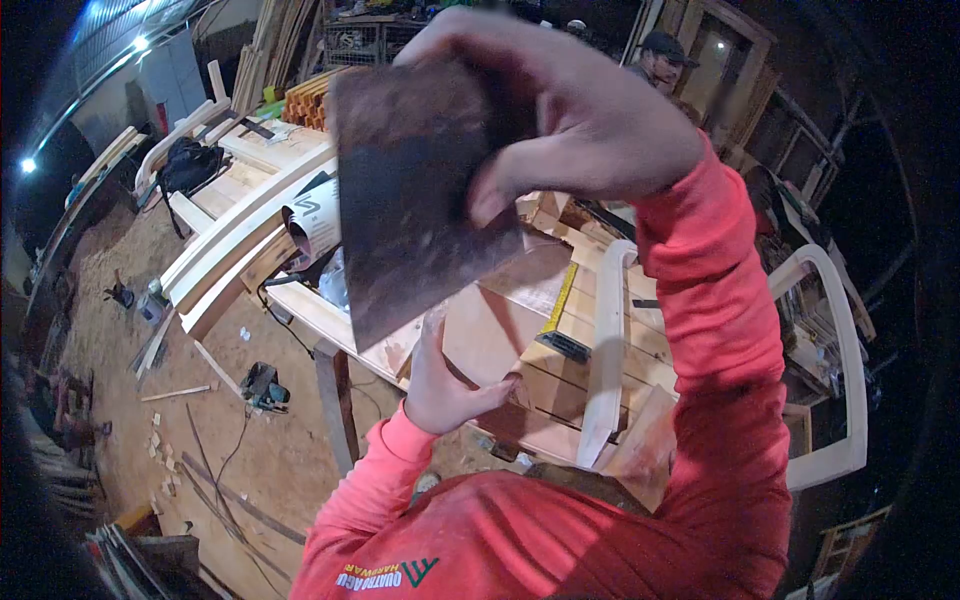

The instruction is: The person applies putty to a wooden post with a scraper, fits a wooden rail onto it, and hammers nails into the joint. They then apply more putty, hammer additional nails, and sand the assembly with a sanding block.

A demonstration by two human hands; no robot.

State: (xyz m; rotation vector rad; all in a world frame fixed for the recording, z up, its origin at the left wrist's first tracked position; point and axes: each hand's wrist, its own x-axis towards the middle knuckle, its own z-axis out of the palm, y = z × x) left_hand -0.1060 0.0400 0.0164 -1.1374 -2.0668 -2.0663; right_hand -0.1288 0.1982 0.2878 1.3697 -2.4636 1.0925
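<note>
My right hand [590,130] is raised close to the camera, its fingers and thumb pinching a dark brown-black square sheet [410,210]. The sheet's grit cannot be made out, and it covers part of the workbench behind. Lower down, my left hand [445,390] grips a pale tan, flat-faced wooden piece [490,335], thumb on its near edge and fingers on its left side. Just right of that piece, a square [563,315] with a yellow marked blade and a dark stock lies on the slatted bench top. Beside it rests a curved pale wooden part [606,350].
Long curved timber [250,225] and a printed paper roll [315,220] lie on the left of the bench. A dark power tool [264,387] with a cord sits on the dirt floor. A curved frame [850,370] stands right. Another person [662,62] is at the back.
</note>
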